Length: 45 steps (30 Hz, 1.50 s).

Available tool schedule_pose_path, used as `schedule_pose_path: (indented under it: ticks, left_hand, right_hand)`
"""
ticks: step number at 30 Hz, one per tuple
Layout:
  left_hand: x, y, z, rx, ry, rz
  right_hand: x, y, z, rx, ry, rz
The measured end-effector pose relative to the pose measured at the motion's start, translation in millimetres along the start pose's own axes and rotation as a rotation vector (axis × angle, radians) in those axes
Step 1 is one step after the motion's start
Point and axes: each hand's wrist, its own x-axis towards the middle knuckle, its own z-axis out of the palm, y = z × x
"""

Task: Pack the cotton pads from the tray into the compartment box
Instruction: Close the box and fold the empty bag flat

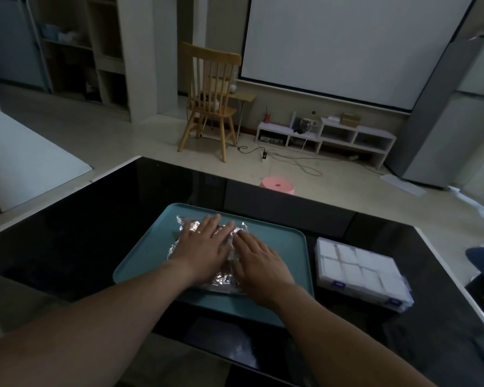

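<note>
A teal tray [277, 241] lies on the black table in front of me. On it sits a crinkled, shiny clear bag [190, 226], mostly covered by my hands. My left hand [201, 244] lies flat on the bag with straight fingers pointing away. My right hand [259, 262] rests flat on the bag's right part, fingers straight. To the right of the tray stands a clear compartment box [358, 270], lid closed with purple latches, white cotton pads showing in its compartments. No loose pads are visible on the tray.
The black glossy table [95, 219] runs to a far edge and a right edge near the box. A pink stool [277, 185], a wooden chair [210, 99] and low white shelves stand on the floor beyond.
</note>
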Motion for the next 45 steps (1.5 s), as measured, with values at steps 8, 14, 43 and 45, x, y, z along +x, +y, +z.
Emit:
schedule_pose_path:
  ticks: [8,14,43,45]
  left_hand:
    - [28.7,-64.1,11.5,0.069,-0.062,0.136]
    - [31.8,-75.8,1.1,0.17,0.02,0.195]
    - [85.1,12.9,26.9,-0.003,-0.183,0.016]
    - [109.2,6.9,30.6,-0.005,-0.179,0.02]
  right_hand:
    - [32.7,-18.9,41.9,0.123,-0.003,0.153]
    - [41.5,-28.0,47.9,0.145,-0.014,0.179]
    - [23.6,141.4,-1.7,-0.111,0.032,0.52]
    - [45.0,146.9,-2.9,-0.129,0.078,0.501]
